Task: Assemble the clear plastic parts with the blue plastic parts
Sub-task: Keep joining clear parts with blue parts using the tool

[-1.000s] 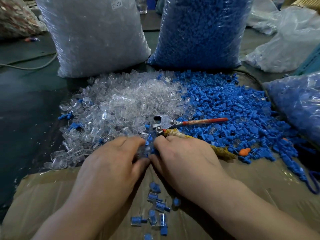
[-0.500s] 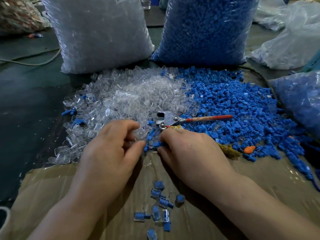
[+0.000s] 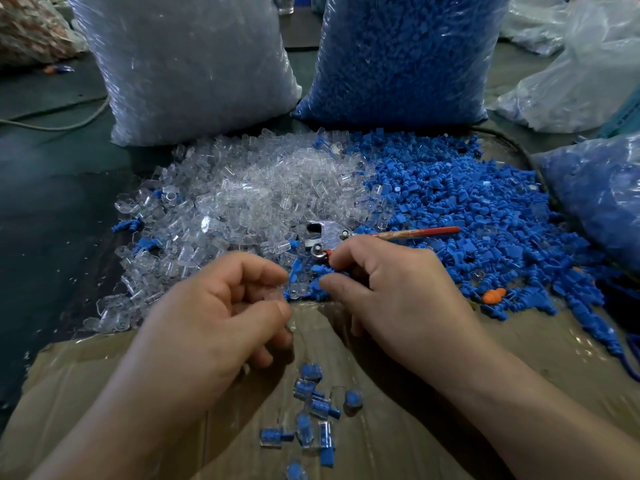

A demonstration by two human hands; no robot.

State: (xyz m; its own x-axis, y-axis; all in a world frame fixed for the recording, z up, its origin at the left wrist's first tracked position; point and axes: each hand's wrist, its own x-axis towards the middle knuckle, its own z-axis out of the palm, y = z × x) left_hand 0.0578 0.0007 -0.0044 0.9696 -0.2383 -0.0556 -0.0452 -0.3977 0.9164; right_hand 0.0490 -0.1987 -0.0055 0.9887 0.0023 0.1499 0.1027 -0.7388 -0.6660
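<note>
Beyond both hands stand two big sacks, a bag of clear plastic parts (image 3: 194, 64) on the left and a bag of blue plastic parts (image 3: 401, 53) on the right. In front of them, just past the fingertips, spread a heap of loose clear plastic parts (image 3: 263, 192) and, to its right, a heap of blue plastic parts (image 3: 467, 202). Under the wrists lies a cardboard sheet (image 3: 450, 358).

The left hand (image 3: 214, 327) is curled, thumb and forefinger pinched near each other on what looks like a clear piece, though it is too blurred to tell. The right hand (image 3: 391, 289) pinches a blue plug (image 3: 323, 269) at its fingertips. Just beyond the right knuckles rests a metal tool with a red handle (image 3: 363, 235). Below the grip, between the forearms, lie a few assembled clear-and-blue pieces (image 3: 311, 417). An orange part (image 3: 493, 295) sits right of the right hand.
</note>
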